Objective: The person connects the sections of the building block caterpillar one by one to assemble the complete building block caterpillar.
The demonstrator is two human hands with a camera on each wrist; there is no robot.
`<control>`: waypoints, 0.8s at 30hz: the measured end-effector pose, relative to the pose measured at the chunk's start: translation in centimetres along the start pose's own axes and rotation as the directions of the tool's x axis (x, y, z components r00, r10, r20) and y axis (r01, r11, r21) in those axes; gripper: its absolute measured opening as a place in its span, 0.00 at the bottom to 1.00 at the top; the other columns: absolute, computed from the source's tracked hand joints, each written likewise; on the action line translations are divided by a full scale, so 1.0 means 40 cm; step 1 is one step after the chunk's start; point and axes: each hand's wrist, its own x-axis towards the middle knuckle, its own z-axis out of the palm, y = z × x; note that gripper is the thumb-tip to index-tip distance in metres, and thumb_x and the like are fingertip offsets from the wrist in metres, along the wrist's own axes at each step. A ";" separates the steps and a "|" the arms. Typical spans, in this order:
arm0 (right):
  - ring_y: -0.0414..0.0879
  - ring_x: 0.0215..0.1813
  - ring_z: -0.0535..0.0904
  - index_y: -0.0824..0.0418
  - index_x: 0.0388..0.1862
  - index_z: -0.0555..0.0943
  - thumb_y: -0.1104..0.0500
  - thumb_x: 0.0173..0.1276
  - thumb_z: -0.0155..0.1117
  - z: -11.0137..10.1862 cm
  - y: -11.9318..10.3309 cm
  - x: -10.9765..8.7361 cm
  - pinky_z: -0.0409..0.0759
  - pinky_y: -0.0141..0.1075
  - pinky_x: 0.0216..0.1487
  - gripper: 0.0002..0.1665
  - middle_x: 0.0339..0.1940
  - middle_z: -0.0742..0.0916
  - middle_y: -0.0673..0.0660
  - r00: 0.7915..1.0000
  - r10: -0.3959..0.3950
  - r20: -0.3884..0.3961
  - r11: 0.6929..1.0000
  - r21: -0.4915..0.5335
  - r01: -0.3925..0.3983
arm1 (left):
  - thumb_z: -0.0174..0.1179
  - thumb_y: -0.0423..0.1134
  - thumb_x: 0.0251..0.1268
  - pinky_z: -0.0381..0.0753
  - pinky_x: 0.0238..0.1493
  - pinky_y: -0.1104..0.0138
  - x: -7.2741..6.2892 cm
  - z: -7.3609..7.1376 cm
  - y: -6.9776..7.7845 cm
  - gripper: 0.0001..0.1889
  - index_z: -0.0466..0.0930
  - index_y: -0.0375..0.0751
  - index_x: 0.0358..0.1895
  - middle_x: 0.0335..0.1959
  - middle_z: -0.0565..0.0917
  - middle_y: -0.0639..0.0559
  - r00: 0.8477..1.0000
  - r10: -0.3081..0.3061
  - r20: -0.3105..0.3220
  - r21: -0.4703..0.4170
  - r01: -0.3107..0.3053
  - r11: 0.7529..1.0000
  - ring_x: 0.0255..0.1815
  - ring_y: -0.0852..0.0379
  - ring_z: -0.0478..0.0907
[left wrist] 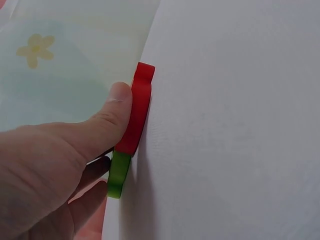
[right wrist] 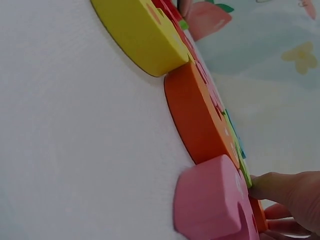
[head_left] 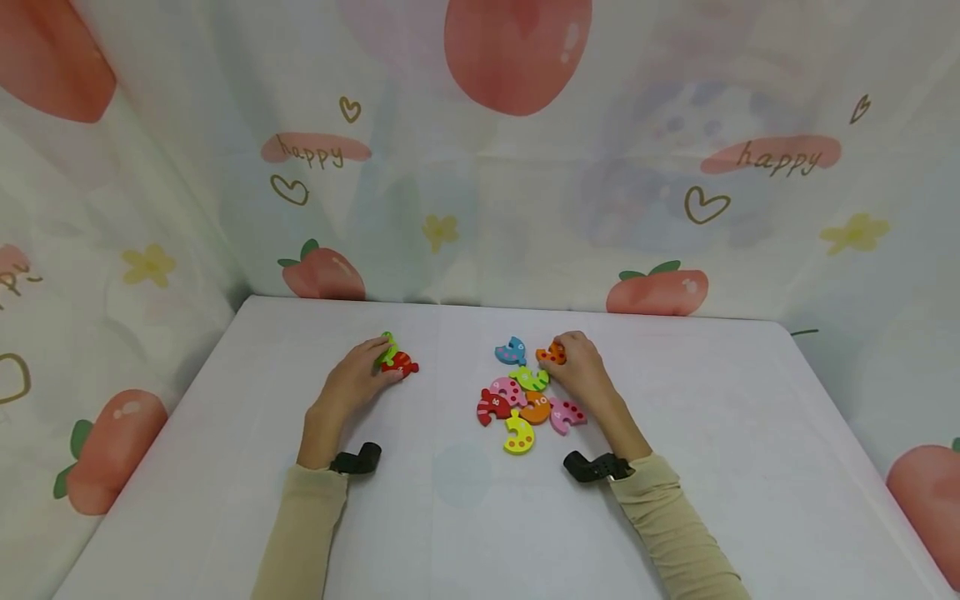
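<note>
My left hand (head_left: 354, 381) holds a red puzzle piece (head_left: 401, 364) and a green puzzle piece (head_left: 389, 348) that touch each other on the table. In the left wrist view, its thumb lies against the red piece and its fingers reach behind the green one. My right hand (head_left: 585, 369) pinches an orange spotted puzzle piece (head_left: 551, 353) at the far side of a cluster. That cluster holds a blue piece (head_left: 512, 351), a light-green piece (head_left: 530, 379), a numbered orange piece (head_left: 536, 408) and a yellow piece (head_left: 519, 433). Its pink piece (right wrist: 210, 200) looms large in the right wrist view.
A red striped piece (head_left: 492, 406) and another pink piece (head_left: 508, 390) sit in the same cluster. The white table (head_left: 465, 533) ends at a printed fabric backdrop (head_left: 480, 250). Black wrist cameras (head_left: 596, 467) are strapped to both wrists.
</note>
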 end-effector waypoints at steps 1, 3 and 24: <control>0.61 0.62 0.71 0.70 0.62 0.72 0.53 0.66 0.66 0.000 -0.001 0.000 0.74 0.52 0.67 0.31 0.64 0.73 0.69 1.000 0.000 0.001 1.000 -0.002 0.000 | 0.63 0.49 0.64 0.60 0.74 0.47 0.000 0.000 -0.002 0.35 0.64 0.39 0.71 0.74 0.64 0.42 1.000 0.008 0.000 0.003 -0.008 1.000 0.77 0.43 0.57; 0.62 0.62 0.71 0.70 0.63 0.72 0.53 0.66 0.66 0.000 -0.003 0.000 0.74 0.52 0.66 0.32 0.65 0.73 0.69 1.000 -0.004 0.002 1.000 -0.009 0.004 | 0.62 0.48 0.64 0.60 0.74 0.47 0.001 0.001 -0.006 0.35 0.64 0.38 0.71 0.74 0.64 0.42 1.000 0.027 -0.003 0.010 -0.027 1.000 0.77 0.42 0.58; 0.58 0.62 0.72 0.68 0.65 0.72 0.50 0.65 0.68 -0.011 -0.027 0.002 0.77 0.49 0.64 0.35 0.64 0.72 0.66 0.995 -0.066 -0.074 0.989 0.129 0.075 | 0.58 0.49 0.68 0.62 0.72 0.45 0.002 0.004 -0.023 0.32 0.64 0.38 0.71 0.74 0.64 0.41 0.995 0.095 -0.018 0.039 -0.095 0.995 0.75 0.41 0.59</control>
